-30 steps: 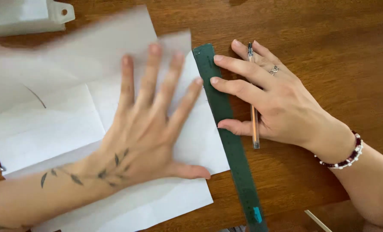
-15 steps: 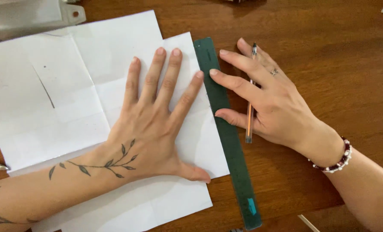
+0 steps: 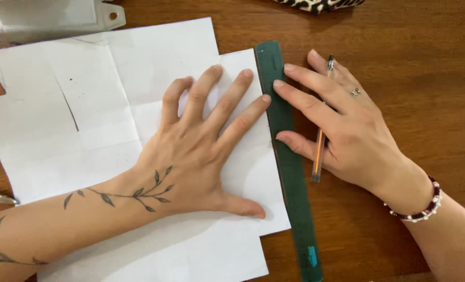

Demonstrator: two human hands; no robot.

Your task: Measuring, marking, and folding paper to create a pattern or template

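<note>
From the head camera, the left hand [image 3: 201, 151] lies flat, fingers splayed, pinning white paper [image 3: 112, 104] on the wooden table [image 3: 399, 52], while the right hand [image 3: 342, 130], a pen [image 3: 320, 141] tucked under its extended fingers, steadies the green ruler [image 3: 290, 167] along the paper's edge, apparently lining up; ruling would need the pen regripped.

A brown wooden bench [image 3: 410, 68] with visible grain fills the frame, evenly lit by soft light; no walls or floor are in view.

two paper sheets [image 3: 138, 68], one ruler [image 3: 290, 172], one pen [image 3: 319, 151]
</note>
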